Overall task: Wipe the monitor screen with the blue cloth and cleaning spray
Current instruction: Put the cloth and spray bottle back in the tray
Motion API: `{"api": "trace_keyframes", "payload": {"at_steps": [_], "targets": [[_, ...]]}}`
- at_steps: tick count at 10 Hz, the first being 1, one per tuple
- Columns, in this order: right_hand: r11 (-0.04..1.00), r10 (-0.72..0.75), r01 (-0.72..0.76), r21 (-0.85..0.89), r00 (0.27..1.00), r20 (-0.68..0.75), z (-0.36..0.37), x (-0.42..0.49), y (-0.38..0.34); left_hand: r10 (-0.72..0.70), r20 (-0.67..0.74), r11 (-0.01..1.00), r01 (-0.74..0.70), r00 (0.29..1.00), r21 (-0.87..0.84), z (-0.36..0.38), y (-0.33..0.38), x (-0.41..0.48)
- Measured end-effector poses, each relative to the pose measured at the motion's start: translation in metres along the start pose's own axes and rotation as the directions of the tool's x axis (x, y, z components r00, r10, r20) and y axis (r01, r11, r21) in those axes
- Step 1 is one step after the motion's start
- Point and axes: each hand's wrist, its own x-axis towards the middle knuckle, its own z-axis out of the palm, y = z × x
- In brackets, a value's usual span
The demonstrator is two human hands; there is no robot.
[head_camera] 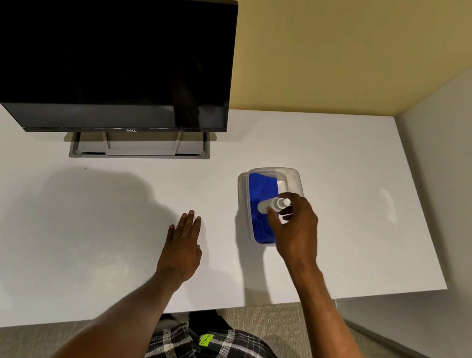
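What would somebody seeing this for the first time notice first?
Probably the big dark monitor standing at the back left of the white desk. Next, the vivid blue cloth in a clear container to its right, where the right hand grips a small white spray bottle.

1. The surface [347, 168] lies bare between the monitor [107, 58] and the clear container [267, 203], leaving an open lane there
2. The monitor with its stand [141, 147] blocks the rear left
3. A wall panel [450, 173] closes the right side
4. The container rim walls in the blue cloth [259, 193]; access from above only
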Motion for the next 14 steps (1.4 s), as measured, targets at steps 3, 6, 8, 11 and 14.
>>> {"api": "trace_keyframes", "payload": {"at_steps": [3,6,8,11,14], "targets": [[0.972,0.162,-0.172,-0.162,0.984,-0.077,-0.017,0.019,0.063,-0.009,0.006,0.999,0.009,1.000,-0.046,-0.006,0.003,0.000],[0.897,0.230,-0.222,-0.382,0.973,-0.025,-0.013,0.014,0.085,-0.010,0.017,0.999,0.011,1.000,-0.046,-0.012,0.004,-0.001],[0.877,0.234,-0.217,-0.428,0.972,-0.014,-0.008,0.011,0.088,-0.005,0.015,0.999,0.006,1.000,-0.047,-0.012,0.003,-0.002],[0.846,0.271,-0.244,-0.473,0.962,-0.010,-0.011,0.012,0.088,0.001,0.013,0.999,0.000,1.000,-0.048,-0.011,0.002,-0.001],[0.909,-0.165,0.182,-0.374,0.983,0.078,0.028,0.024,0.037,0.002,0.019,0.999,-0.001,1.000,-0.044,-0.008,0.002,-0.002]]}}
